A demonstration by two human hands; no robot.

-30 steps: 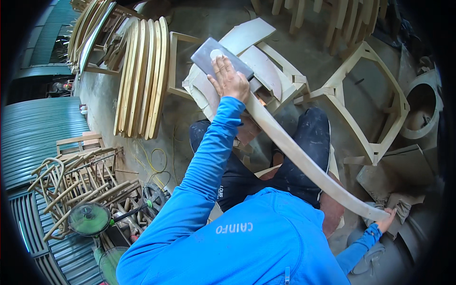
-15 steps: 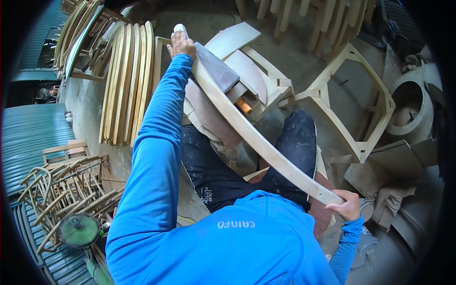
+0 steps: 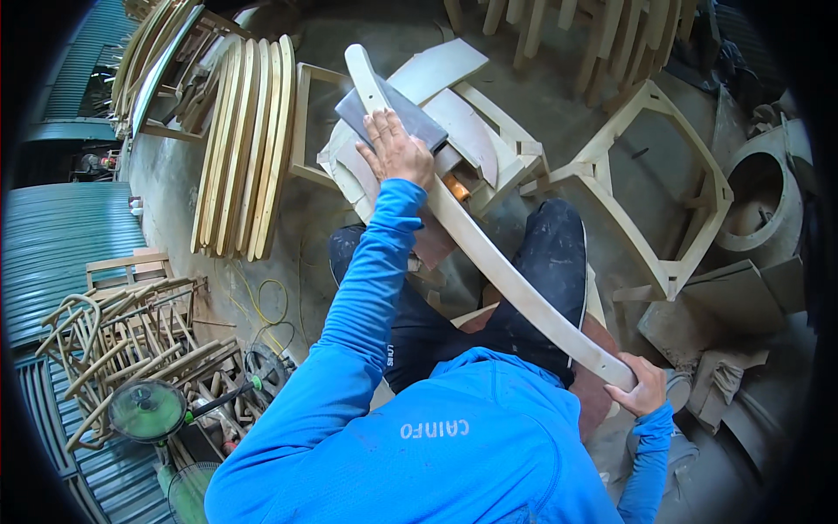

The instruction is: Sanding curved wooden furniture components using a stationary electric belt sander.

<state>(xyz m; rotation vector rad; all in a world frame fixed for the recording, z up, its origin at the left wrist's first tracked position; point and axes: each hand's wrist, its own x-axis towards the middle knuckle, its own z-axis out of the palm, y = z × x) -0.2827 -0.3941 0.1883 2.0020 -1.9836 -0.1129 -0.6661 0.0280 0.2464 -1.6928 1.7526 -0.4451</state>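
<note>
A long, pale, curved wooden slat (image 3: 515, 284) runs diagonally across my lap, its far end pointing up and away. My left hand (image 3: 397, 150) lies flat on its upper part, fingers stretched out and pressing on the face. My right hand (image 3: 642, 384) is wrapped around the near end, thumb on the edge. Beneath the upper part sits a grey flat-topped block (image 3: 428, 127), partly covered by the slat and my hand. An orange cylindrical part (image 3: 456, 187) shows beside the slat, just below the block. Small holes show near both slat ends.
Similar curved slats (image 3: 249, 148) stand in a row at the left. Pale boards (image 3: 436, 70) lie behind the block. A wooden frame (image 3: 690, 183) stands at the right, near a round housing (image 3: 759, 196). Jumbled chair parts (image 3: 131, 341) and a green fan (image 3: 148, 409) are at lower left.
My left hand has slid down the slat from its far end, toward me and to the right. The slat's far end has shifted slightly right, and my right hand keeps its grip.
</note>
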